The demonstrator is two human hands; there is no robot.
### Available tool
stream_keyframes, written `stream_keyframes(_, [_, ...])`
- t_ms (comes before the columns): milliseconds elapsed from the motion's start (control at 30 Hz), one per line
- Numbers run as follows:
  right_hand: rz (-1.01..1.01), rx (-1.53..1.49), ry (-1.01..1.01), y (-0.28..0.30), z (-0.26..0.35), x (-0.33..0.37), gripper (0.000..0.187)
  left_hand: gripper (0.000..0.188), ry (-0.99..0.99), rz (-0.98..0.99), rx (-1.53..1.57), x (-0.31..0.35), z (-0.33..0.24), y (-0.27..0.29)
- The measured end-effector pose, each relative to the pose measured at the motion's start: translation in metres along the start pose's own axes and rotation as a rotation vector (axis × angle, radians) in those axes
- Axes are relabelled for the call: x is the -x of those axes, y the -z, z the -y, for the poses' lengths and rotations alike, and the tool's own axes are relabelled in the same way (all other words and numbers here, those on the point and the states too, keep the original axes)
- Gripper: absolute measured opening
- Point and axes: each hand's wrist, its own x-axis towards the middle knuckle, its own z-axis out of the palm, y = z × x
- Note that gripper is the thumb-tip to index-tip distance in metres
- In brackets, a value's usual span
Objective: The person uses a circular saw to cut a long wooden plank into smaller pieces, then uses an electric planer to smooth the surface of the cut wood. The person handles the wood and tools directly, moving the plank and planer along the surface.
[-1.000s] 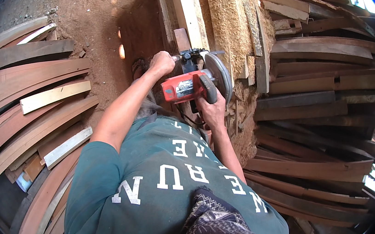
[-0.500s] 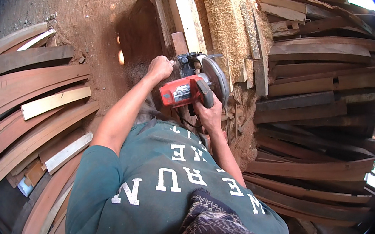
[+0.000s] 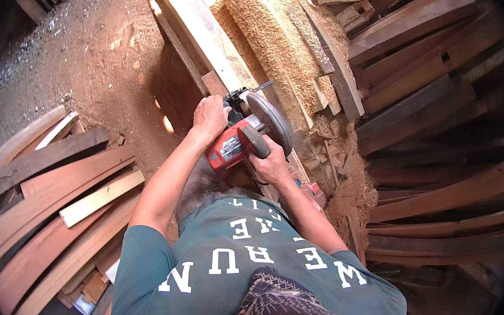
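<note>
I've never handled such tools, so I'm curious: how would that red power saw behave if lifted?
The red power saw would likely feel heavy for its size, given its thick motor housing and broad metal guard. It could tip sideways, as the guard sits right of the housing. Its hard-looking body should stay stiff.

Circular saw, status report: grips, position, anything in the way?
Right grip on black handle; left grip at front. Red circular saw over wooden beam. Shavings heaped to the beam's right.
</note>
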Motion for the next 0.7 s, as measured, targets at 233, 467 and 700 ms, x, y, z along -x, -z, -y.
stream_keyframes(233, [0.019,0.014,-0.007,0.002,0.011,-0.002,0.026,0.022,-0.381,0.057,-0.111,-0.016,0.026,0.003])
stream_keyframes(467, [0.025,0.067,-0.025,0.001,0.017,-0.008,0.030,0.021,-0.548,0.078,-0.149,-0.029,0.043,0.009])
stream_keyframes(700, [-0.008,0.036,0.052,-0.008,0.017,-0.019,0.031,0.033,-0.513,0.213,-0.097,-0.048,0.056,0.029])
